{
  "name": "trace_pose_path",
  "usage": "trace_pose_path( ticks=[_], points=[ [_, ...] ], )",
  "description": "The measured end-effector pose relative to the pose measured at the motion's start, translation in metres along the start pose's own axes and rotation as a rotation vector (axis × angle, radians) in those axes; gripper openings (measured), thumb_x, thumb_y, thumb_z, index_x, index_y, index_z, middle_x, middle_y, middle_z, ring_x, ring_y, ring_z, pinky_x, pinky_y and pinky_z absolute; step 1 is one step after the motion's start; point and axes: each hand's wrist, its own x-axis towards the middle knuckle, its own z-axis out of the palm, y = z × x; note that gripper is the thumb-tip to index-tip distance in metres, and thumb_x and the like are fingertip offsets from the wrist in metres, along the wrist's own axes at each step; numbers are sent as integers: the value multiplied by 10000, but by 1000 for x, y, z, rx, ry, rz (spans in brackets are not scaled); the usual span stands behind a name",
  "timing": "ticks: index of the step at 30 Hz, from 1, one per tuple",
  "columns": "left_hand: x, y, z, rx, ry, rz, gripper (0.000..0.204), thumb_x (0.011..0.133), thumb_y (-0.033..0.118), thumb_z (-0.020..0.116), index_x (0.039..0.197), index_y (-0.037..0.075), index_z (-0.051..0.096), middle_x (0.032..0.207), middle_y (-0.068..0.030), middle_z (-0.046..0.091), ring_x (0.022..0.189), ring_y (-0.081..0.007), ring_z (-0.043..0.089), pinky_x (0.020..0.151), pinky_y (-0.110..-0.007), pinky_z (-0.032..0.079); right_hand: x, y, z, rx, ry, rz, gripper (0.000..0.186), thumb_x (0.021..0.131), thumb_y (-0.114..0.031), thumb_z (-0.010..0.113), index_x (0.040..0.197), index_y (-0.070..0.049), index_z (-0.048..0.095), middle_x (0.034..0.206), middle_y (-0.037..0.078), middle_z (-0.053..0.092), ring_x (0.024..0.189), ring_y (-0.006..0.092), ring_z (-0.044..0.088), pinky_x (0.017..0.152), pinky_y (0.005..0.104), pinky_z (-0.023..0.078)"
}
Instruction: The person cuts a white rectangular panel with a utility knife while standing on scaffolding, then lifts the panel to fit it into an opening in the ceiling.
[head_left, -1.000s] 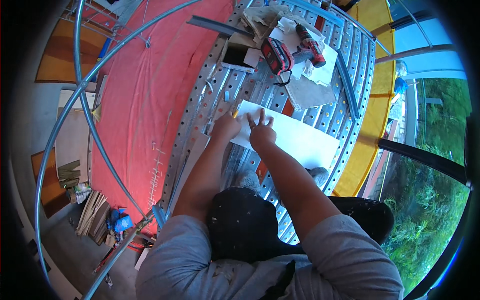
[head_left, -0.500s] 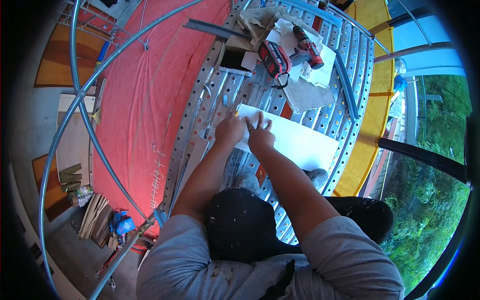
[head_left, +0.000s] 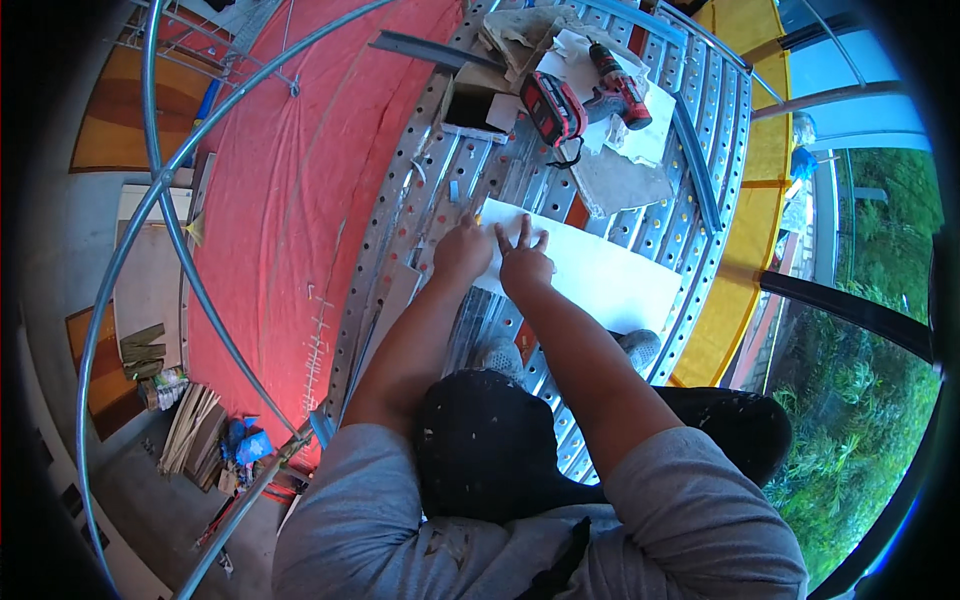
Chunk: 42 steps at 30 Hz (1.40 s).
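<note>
A white rectangular board (head_left: pixel 615 280) lies across the perforated metal planks in front of me. My right hand (head_left: pixel 524 264) rests on its left part, fingers spread and palm down. Beside it, my left hand (head_left: pixel 463 252) is closed at the board's left end. A small yellow bit shows at its fingertips, too small to make out. Beyond the board, a red and black cordless drill (head_left: pixel 622 92) lies on torn white board pieces (head_left: pixel 655 120), its large battery toward the left and a black strap hanging from it.
An open small box (head_left: pixel 475 112) and a metal channel (head_left: pixel 425 48) sit at the far left of the planks (head_left: pixel 440 165). Another channel (head_left: pixel 697 165) lies right of the drill. Crossed scaffold tubes (head_left: pixel 165 180) and red sheeting (head_left: pixel 280 200) are on the left, yellow panels (head_left: pixel 755 210) on the right.
Both hands keep nearly the same place on the board. The view has shifted slightly, and the left hand's fingertips sit a little differently at the board's end.
</note>
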Motion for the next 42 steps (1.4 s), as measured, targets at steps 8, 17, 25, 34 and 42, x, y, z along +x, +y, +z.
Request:
trace_pose_path(
  ticks=[8, 17, 25, 34, 42],
  points=[
    [-10, -7, 3, -16, 22, -1, 500, 974, 286, 508, 1363, -29, 500, 1208, -293, 669, 1137, -430, 662, 959, -516, 523, -4, -1, -2, -67, -9, -8, 813, 979, -160, 507, 1615, -459, 98, 1713, 116, -81, 1520, 494, 185, 871, 653, 560],
    [-58, -41, 15, 60, -82, -90, 396, 971, 251, 494, 1260, -17, 535, 1141, -279, 694, 1062, -427, 693, 885, -551, 538, -2, 4, -3, -86, -23, 8, 876, 964, -116, 518, 1612, -469, 48, 1713, 114, -84, 1521, 479, 201, 876, 625, 570],
    [-103, -78, 25, 16, -28, -34, 378, 1000, 316, 502, 1174, -12, 570, 986, -272, 718, 946, -440, 713, 825, -562, 540, -1, 3, -2, -70, -1, -5, 890, 963, -178, 571, 1611, -470, 36, 1713, 113, -85, 1519, 481, 202, 865, 619, 575],
    [-158, -124, 40, 95, 138, 215, 380, 985, 302, 510, 1162, -29, 572, 984, -286, 702, 932, -433, 709, 817, -539, 557, 3, -2, 14, -103, 37, -43, 802, 972, -144, 477, 1620, -440, 107, 1717, 130, -19, 1490, 538, 228, 861, 610, 577],
    [-36, -9, -28, 136, -27, 154, 464, 960, 250, 487, 1318, -43, 523, 1166, -304, 678, 1079, -469, 668, 953, -536, 526, -2, 5, 5, -85, 67, -39, 819, 967, -129, 485, 1620, -442, 103, 1714, 147, -16, 1482, 526, 267, 861, 547, 597]
  ],
)
